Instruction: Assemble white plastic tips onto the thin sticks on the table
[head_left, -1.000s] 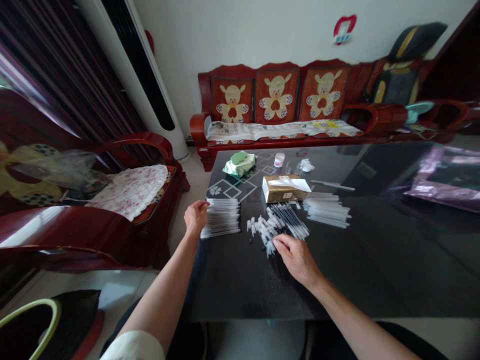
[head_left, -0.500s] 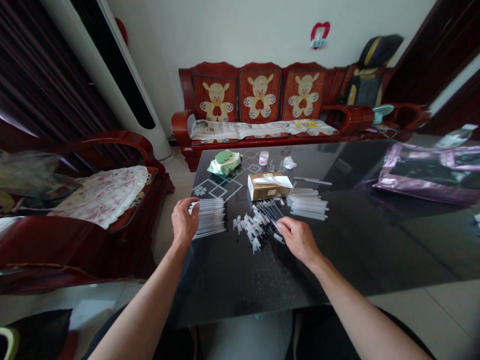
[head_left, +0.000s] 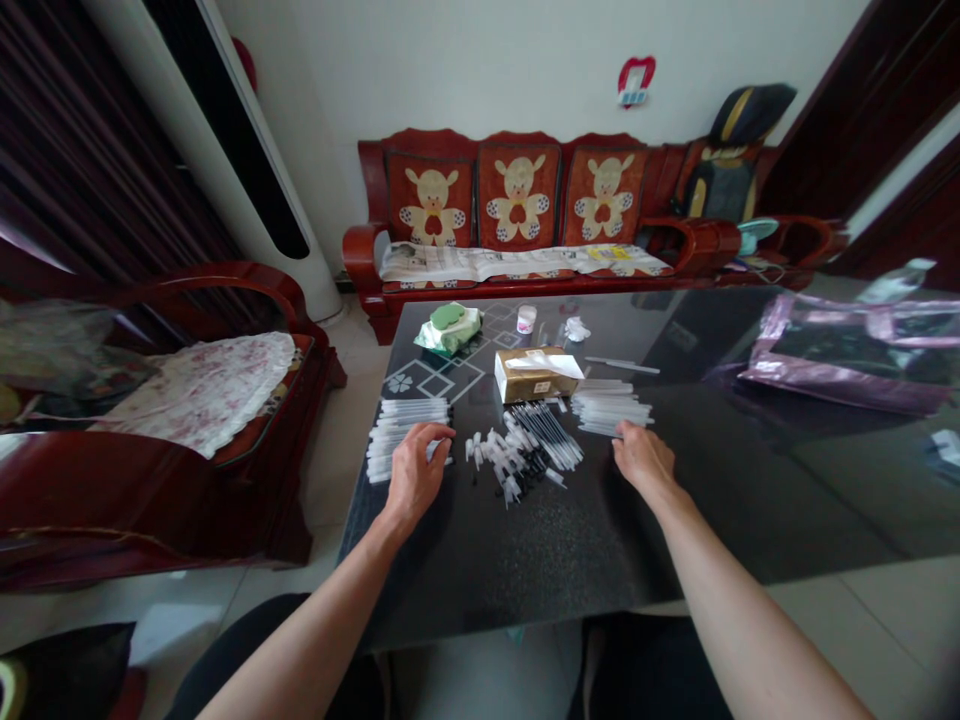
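Note:
My left hand (head_left: 417,470) is at the near right side of a stack of white pens (head_left: 396,430) with black ends, on the table's left. Its fingers are bent, with a gap between thumb and forefinger, and nothing shows in them. My right hand (head_left: 643,456) reaches the near edge of a pile of translucent white pen barrels (head_left: 609,405), its fingertips pinched at the nearest barrel. Between the hands lie thin dark pen refills (head_left: 553,438) side by side. Next to them is a loose heap of small clear caps (head_left: 504,452) mixed with small black parts.
Behind the parts stand a tissue box (head_left: 537,378), a green wipes pack (head_left: 450,328), a small white cup (head_left: 526,319) and a crumpled tissue (head_left: 577,329). A pinkish clear bag (head_left: 847,355) lies at right on the dark table (head_left: 540,570). Beyond is a red wooden sofa (head_left: 361,245).
My left hand has moved right, from the far left of the pen stack to its right side. My right hand has left the refills and moved right to the barrel pile.

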